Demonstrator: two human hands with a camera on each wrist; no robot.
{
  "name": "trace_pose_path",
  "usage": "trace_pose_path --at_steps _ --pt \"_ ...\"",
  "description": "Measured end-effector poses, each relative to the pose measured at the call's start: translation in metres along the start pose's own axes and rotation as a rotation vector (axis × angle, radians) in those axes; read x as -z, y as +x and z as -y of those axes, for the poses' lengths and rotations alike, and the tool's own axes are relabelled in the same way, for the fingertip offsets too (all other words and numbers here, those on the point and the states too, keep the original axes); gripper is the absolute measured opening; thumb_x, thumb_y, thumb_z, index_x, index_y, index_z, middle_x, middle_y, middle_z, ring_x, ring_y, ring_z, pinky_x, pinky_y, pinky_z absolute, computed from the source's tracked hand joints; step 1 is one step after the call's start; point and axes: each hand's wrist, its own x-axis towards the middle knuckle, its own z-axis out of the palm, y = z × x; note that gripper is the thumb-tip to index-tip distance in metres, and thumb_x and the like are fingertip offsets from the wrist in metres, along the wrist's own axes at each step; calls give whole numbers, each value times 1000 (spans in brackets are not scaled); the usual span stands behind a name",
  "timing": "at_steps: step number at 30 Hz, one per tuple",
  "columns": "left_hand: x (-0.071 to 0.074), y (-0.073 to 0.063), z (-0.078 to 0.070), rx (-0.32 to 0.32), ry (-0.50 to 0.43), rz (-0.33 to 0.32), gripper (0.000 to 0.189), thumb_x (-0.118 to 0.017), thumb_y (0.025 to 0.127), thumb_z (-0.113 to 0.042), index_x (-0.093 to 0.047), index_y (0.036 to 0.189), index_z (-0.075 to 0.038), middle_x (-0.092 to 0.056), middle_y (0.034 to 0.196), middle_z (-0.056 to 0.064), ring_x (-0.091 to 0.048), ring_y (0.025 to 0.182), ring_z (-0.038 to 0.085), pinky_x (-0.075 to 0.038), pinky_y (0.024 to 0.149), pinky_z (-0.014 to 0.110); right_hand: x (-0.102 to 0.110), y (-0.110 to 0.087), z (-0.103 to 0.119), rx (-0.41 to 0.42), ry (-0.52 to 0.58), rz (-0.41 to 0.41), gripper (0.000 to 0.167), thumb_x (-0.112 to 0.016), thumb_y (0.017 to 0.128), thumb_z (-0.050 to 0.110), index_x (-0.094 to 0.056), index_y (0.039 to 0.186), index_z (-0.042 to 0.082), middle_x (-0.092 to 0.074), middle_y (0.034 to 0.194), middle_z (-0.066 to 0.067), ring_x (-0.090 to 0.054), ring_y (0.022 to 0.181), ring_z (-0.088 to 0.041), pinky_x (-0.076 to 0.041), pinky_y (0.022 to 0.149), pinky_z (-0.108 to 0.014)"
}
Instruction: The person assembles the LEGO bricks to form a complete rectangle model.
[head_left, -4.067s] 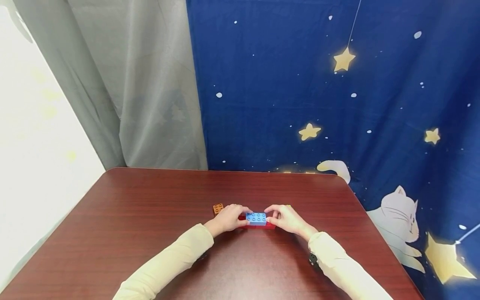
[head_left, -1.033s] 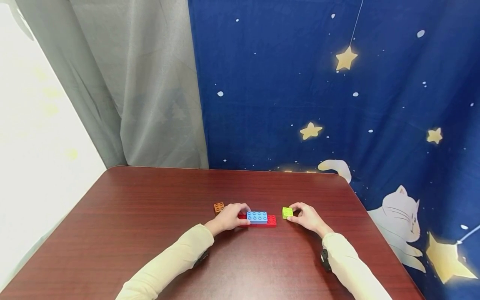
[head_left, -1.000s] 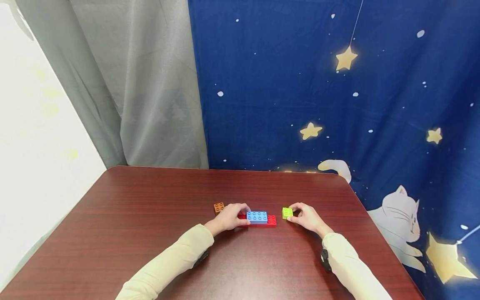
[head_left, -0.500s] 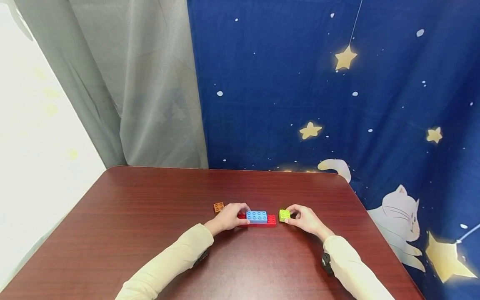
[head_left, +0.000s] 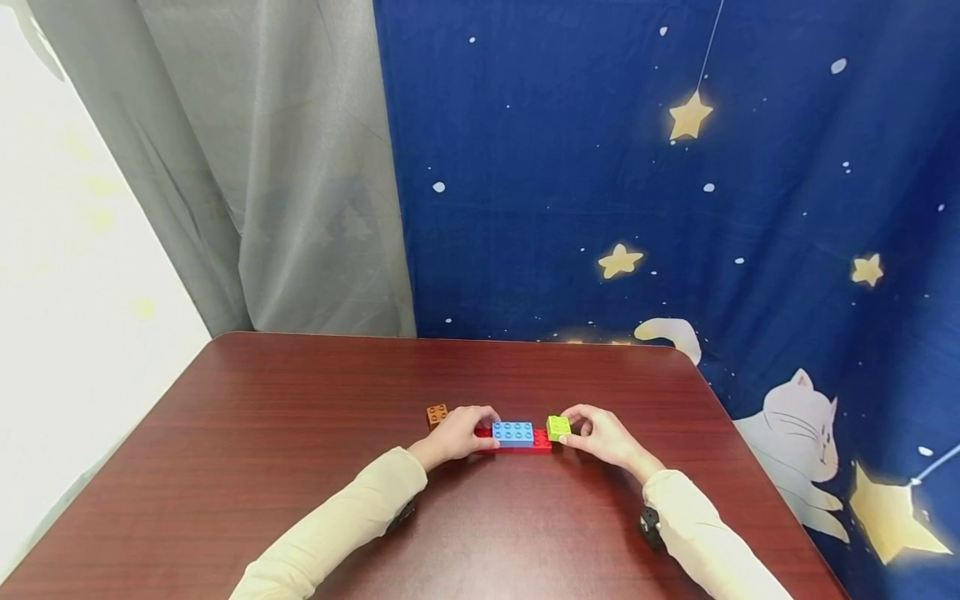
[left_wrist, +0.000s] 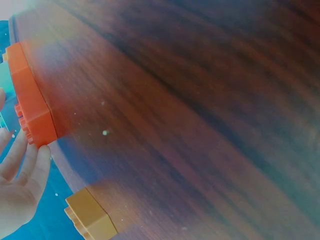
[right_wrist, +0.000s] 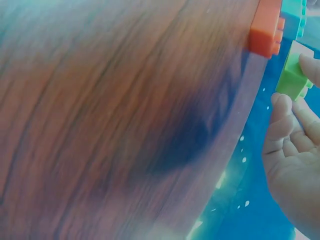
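Observation:
A blue building brick sits on top of a longer red brick base, whose studs show at both ends. My left hand holds the left end of this stack, thumb in front and fingers behind. In the left wrist view its fingertips touch the end of the red brick base. My right hand pinches a small lime green brick between thumb and fingers, close to the base's right end. The right wrist view shows the green brick raised off the table, apart from the red base.
A small orange brick lies on the brown table, just behind and left of my left hand. Grey and blue star-patterned curtains hang beyond the table's far edge.
Earlier my right hand was at the blue brick, then it took the green brick off to the right. That brick has since moved left and up to the red base's end. The left hand stays.

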Motion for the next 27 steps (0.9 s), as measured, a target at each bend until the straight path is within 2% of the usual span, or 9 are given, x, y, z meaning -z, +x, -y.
trace_pose_path --at_steps 8,19,23,27 --pt "1 -1 -1 -7 -4 -4 32 -69 76 -26 -59 102 -10 -60 94 6 -53 85 19 -42 77 31 -8 0 11 63 19 23 33 -73 72 17 -59 99 7 -59 82 0 -46 53 -9 -39 47 -24" --pt "-1 0 1 -2 9 -7 31 -69 76 -28 -59 101 -12 -59 91 1 -52 82 13 -42 75 29 -18 4 13 84 1 -1 34 -74 70 12 -58 100 7 -57 83 -1 -45 53 -8 -38 47 -23" --pt "-2 0 3 5 4 -5 32 -69 76 -29 -59 101 -13 -58 90 0 -51 81 13 -42 74 29 -21 4 12 80 6 14 37 -74 70 12 -57 103 6 -58 84 -1 -45 54 -9 -39 47 -23" --pt "-2 0 4 2 5 -9 32 -69 76 -29 -59 101 -13 -58 90 0 -51 80 13 -42 74 28 -22 4 11 137 0 8 38 -74 71 14 -58 105 6 -58 83 0 -46 54 -8 -40 48 -23"
